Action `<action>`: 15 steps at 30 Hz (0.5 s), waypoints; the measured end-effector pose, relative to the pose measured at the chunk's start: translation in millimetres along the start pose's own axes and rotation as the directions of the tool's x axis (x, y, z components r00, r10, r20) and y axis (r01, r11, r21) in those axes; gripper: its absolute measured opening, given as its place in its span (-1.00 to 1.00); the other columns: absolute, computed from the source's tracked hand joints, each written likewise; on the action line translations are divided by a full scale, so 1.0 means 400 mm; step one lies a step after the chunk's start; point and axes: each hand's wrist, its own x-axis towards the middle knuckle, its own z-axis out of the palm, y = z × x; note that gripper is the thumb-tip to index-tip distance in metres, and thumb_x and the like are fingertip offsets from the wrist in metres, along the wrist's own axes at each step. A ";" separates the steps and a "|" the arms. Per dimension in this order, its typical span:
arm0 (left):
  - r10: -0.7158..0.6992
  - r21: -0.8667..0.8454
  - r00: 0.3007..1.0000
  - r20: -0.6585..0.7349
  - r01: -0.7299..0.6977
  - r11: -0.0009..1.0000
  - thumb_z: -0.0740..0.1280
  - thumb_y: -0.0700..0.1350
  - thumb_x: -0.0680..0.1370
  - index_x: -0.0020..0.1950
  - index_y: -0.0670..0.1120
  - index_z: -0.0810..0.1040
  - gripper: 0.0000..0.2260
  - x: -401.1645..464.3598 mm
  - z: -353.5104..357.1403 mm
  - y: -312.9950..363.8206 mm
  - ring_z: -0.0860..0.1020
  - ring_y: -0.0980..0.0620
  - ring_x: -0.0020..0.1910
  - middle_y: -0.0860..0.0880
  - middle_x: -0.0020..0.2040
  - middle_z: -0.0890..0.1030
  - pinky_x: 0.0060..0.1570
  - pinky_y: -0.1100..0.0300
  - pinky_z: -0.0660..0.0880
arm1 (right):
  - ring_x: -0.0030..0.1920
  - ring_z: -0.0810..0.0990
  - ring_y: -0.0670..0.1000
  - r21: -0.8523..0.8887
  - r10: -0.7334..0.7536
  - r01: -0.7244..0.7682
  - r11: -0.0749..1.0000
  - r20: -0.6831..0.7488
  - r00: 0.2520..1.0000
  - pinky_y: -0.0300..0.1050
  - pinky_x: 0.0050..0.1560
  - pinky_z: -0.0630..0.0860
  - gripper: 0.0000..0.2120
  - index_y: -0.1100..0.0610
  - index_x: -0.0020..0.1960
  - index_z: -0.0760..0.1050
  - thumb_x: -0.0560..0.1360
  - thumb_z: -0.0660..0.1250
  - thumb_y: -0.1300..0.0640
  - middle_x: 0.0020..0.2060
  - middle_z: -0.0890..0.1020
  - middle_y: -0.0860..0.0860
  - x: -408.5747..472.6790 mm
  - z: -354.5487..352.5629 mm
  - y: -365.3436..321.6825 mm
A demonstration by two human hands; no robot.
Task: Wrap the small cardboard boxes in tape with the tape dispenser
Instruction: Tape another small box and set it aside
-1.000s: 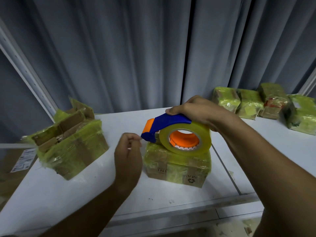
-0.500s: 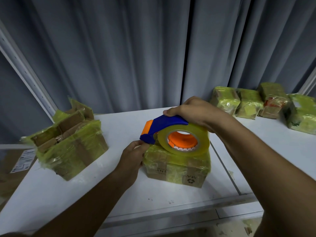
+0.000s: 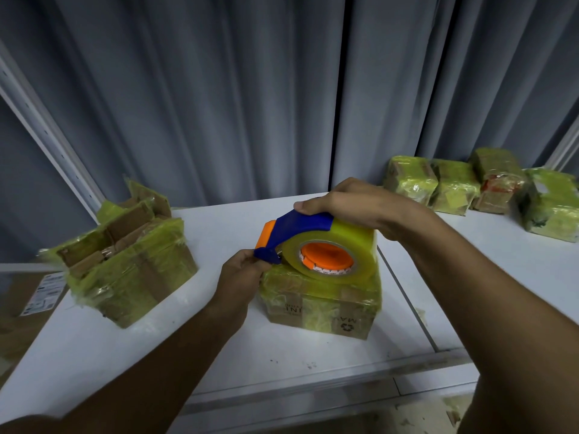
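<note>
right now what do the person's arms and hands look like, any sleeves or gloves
Both are bare: the left hand and right hand wear no gloves, and no ring, watch or wristband shows. Both forearms are uncovered to the bottom edge of the head view, so no sleeve is visible. No markings can be made out.

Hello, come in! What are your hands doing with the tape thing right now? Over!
Right hand grips tape dispenser on the box. Left hand pinches at its nose. Nothing blocking.

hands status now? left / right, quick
Left hand: fingers curled at the blue nose of the dispenser, seemingly pinching the tape end; the pinched bit itself is hidden.
Right hand: grips the blue-and-orange tape dispenser from above.
</note>
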 end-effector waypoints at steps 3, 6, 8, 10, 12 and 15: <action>0.018 0.013 0.999 -0.030 -0.017 1.000 0.35 -0.33 0.50 0.13 -0.13 0.56 -0.77 0.000 0.007 0.004 0.62 -0.07 -0.03 -0.13 0.01 0.65 -0.16 0.15 0.56 | -0.21 0.74 0.04 -0.011 -0.007 0.007 1.000 -0.011 1.000 -0.09 -0.19 0.66 -0.55 0.05 -0.07 0.65 0.39 0.46 -0.34 -0.21 0.74 -0.02 0.000 -0.010 0.008; 0.050 0.044 0.993 -0.105 -0.046 0.998 0.29 -0.35 0.52 0.11 -0.12 0.53 -0.78 -0.002 0.016 0.005 0.59 0.00 -0.07 -0.10 0.00 0.62 -0.22 0.20 0.53 | -0.22 0.74 0.04 -0.032 -0.006 0.006 0.999 -0.027 1.000 -0.06 -0.14 0.69 -0.55 0.06 -0.10 0.67 0.37 0.48 -0.34 -0.22 0.75 -0.01 -0.003 -0.017 0.013; 0.080 0.084 0.987 -0.138 -0.069 0.994 0.26 -0.34 0.54 0.07 -0.10 0.53 -0.80 0.000 0.019 0.001 0.57 0.03 -0.08 -0.09 0.00 0.60 -0.24 0.22 0.50 | -0.22 0.74 0.03 -0.043 -0.005 0.004 0.999 -0.031 0.999 -0.06 -0.14 0.69 -0.56 0.05 -0.11 0.67 0.37 0.48 -0.33 -0.22 0.75 -0.02 -0.007 -0.023 0.016; 0.110 0.123 0.982 -0.156 -0.092 0.988 0.26 -0.33 0.54 0.03 -0.08 0.54 -0.81 0.002 0.024 0.000 0.56 0.04 -0.09 -0.09 0.00 0.59 -0.24 0.22 0.48 | -0.22 0.73 0.03 -0.072 -0.008 0.005 0.997 -0.040 0.999 -0.09 -0.18 0.67 -0.57 0.03 -0.11 0.67 0.37 0.48 -0.33 -0.20 0.74 -0.02 -0.012 -0.035 0.021; 0.141 0.154 0.977 -0.157 -0.117 0.981 0.25 -0.33 0.54 -0.01 -0.07 0.54 -0.82 0.001 0.027 0.000 0.54 0.04 -0.10 -0.09 0.00 0.58 -0.22 0.21 0.49 | -0.22 0.73 0.03 -0.089 -0.004 0.000 0.996 -0.050 0.999 -0.10 -0.21 0.64 -0.58 0.03 -0.10 0.66 0.38 0.47 -0.33 -0.20 0.74 -0.02 -0.017 -0.051 0.027; 0.181 0.202 0.973 -0.140 -0.150 0.968 0.21 -0.35 0.55 -0.06 -0.08 0.53 -0.80 -0.004 0.029 0.002 0.52 0.05 -0.12 -0.09 -0.03 0.57 -0.21 0.21 0.50 | -0.19 0.73 0.05 -0.082 0.001 -0.004 0.997 -0.038 0.999 -0.09 -0.21 0.65 -0.58 0.03 -0.06 0.64 0.40 0.46 -0.32 -0.17 0.73 0.00 -0.018 -0.061 0.035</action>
